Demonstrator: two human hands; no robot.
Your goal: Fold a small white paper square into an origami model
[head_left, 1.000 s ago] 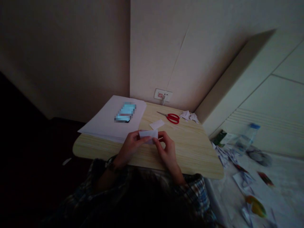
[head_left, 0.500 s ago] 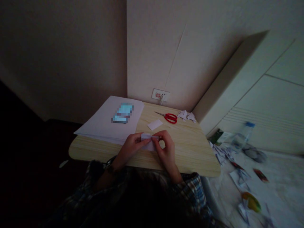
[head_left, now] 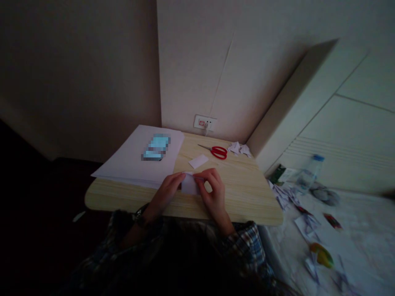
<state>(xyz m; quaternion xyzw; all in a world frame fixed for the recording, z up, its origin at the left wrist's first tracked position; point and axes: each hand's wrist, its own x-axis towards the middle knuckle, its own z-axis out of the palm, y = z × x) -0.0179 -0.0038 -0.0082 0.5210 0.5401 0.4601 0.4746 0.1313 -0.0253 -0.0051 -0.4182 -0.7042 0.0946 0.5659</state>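
A small piece of white paper [head_left: 190, 187] is held above the near part of the wooden table [head_left: 247, 201]. My left hand [head_left: 169, 186] pinches its upper left corner between thumb and fingers. At the upper right edge my right hand [head_left: 213, 189] grips the same piece, fingertips closed on it. The top edge looks folded over. Just beyond my hands lies another small white paper piece [head_left: 198, 161]. Red-handled scissors [head_left: 218, 152] rest behind it, blades pointing left.
Large white sheets [head_left: 123, 164] cover the table's left side, with a blurred-out phone [head_left: 156, 147] on top. Folded paper pieces [head_left: 239, 149] sit at the back right corner. A wall socket [head_left: 205, 122] is behind. Right of the table, a bed holds a plastic bottle [head_left: 310, 174] and scattered papers.
My left thumb has drawn back from the paper's middle to its left corner, and more of the paper's face shows below the fold. The whole view has shifted slightly.
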